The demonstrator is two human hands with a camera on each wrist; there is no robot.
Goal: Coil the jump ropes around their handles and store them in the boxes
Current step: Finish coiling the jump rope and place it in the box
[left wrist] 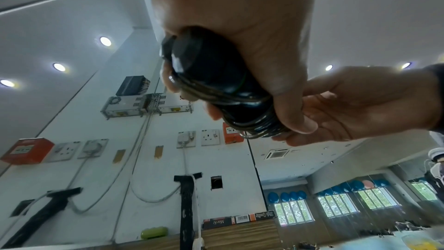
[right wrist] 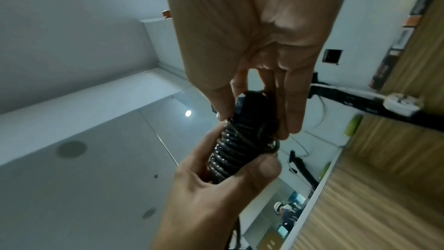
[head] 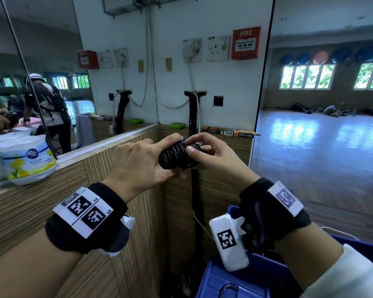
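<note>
Mirror and white wall with sockets and a red fire alarm box are sitting straight ahead; a wood-grain ledge is running below them, carrying an air freshener tub at left. A black pole is standing against the wall directly behind the hands. A blue box is sitting low at right, under the right wrist; dark stuff is lying inside, can't tell what. The jump rope is being held in the air at chest height, above the ledge corner, black cord coiled tightly around the handles. Left hand is gripping the coiled bundle, fingers wrapping around it. Right hand is pinching the other end, thumb pressing on the coils, fingers curling under.
</note>
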